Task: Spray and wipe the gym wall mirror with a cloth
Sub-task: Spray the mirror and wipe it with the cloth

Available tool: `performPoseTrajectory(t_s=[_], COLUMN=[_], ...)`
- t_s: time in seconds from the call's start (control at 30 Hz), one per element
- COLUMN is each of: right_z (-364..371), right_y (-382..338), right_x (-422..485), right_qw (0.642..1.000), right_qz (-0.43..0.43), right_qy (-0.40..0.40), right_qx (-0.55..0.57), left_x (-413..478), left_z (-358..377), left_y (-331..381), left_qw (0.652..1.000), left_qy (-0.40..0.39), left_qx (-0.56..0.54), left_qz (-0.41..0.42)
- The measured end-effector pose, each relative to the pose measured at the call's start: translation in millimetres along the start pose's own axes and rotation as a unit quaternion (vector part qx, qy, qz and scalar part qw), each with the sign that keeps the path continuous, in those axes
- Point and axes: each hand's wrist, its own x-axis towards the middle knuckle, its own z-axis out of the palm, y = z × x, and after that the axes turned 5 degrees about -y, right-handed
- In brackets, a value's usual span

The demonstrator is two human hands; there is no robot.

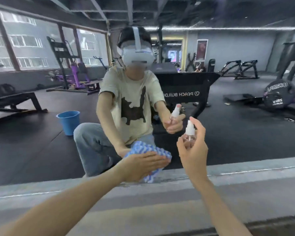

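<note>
While our left hand (141, 166) presses the cloth (151, 177) flat against the mirror (41, 133), fingers (157, 160) straight, grip released, our raised right hand (193, 151) grasps the spray bottle (188, 133), forefinger atop its nozzle.

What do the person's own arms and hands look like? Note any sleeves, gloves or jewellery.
The left hand and right hand are ungloved, with no watch or rings showing, and both forearms are sleeveless. The mirror reflects a short-sleeved beige T-shirt with a dark cat print.

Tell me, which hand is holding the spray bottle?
The right hand grips the small clear spray bottle. The left hand instead presses a blue-and-white cloth against the mirror.
</note>
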Motion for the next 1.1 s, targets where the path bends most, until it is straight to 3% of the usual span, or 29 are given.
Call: performPoseTrajectory(t_s=[0.07, 0.13, 0.23, 0.3, 0.37, 0.43, 0.47, 0.5, 0.6, 0.67, 0.73, 0.8, 0.83, 0.9, 0.97, 1.03, 1.1], right_z=[2.4, 6.8, 15.9, 22.3, 29.6, 32.8, 33.4, 35.3, 48.1, 63.8, 82.7, 103.9, 113.6, 132.6, 146.3, 158.8, 166.7], right_y=[-4.1, -10.8, -18.3, -19.4, -21.5, -26.9, -31.7, -36.6, -57.4, -79.8, -102.7, -121.2, -124.6, -126.8, -122.9, -115.7, -112.1], right_x=[-0.9, 3.9, 15.1, 16.8, 12.1, 7.8, 8.8, 13.0, 28.2, 33.8, 34.0, 27.2, 22.2, 12.1, 4.8, 1.5, 3.3], right_qw=[0.999, 0.997, 0.992, 0.993, 0.997, 0.998, 0.997, 0.996, 0.993, 0.986, 0.977, 0.963, 0.959, 0.955, 0.95, 0.952, 0.956], right_qz=[0.03, 0.051, 0.052, 0.047, 0.023, -0.019, -0.042, -0.059, -0.06, -0.056, -0.07, -0.106, -0.124, -0.146, -0.144, -0.14, -0.14], right_qy=[0.013, 0.025, 0.062, 0.067, 0.038, -0.013, -0.031, -0.039, -0.036, -0.041, -0.088, -0.136, -0.15, -0.158, -0.161, -0.154, -0.15], right_qx=[0.023, 0.059, 0.093, 0.086, 0.07, 0.056, 0.052, 0.053, 0.096, 0.148, 0.18, 0.207, 0.206, 0.206, 0.225, 0.225, 0.209], left_x=[2.3, 9.5, 27.3, 34.6, 27.6, 8.7, -4.5, -20.0, -73.1, -102.3, -108.9, -106.2, -98.9, -104.3, -113.4, -116.5, -114.5], left_z=[-19.3, -43.1, -58.0, -52.2, -38.2, -27.3, -26.4, -28.1, -44.2, -60.6, -76.1, -93.7, -93.0, -70.8, -48.2, -76.2, -135.2], left_y=[-36.1, -84.9, -108.9, -75.6, -28.5, -14.6, -25.0, -43.2, -116.7, -156.5, -159.2, -142.0, -143.2, -159.5, -181.2, -164.8, -145.4], left_qw=[0.998, 0.982, 0.935, 0.959, 0.994, 0.998, 0.999, 0.999, 0.979, 0.964, 0.952, 0.912, 0.876, 0.783, 0.723, 0.732, 0.706], left_qy=[0.054, 0.126, 0.184, 0.154, 0.024, -0.054, -0.049, -0.023, 0.094, 0.09, 0.096, 0.152, 0.198, 0.183, 0.223, 0.216, 0.207], left_qx=[-0.021, 0.053, 0.054, 0.005, -0.009, -0.024, -0.019, 0.003, 0.051, 0.043, -0.053, -0.278, -0.356, -0.515, -0.559, -0.538, -0.553], left_qz=[-0.024, -0.13, -0.297, -0.239, -0.106, -0.028, -0.014, -0.029, -0.176, -0.248, -0.286, -0.261, -0.258, -0.295, -0.338, -0.359, -0.391])
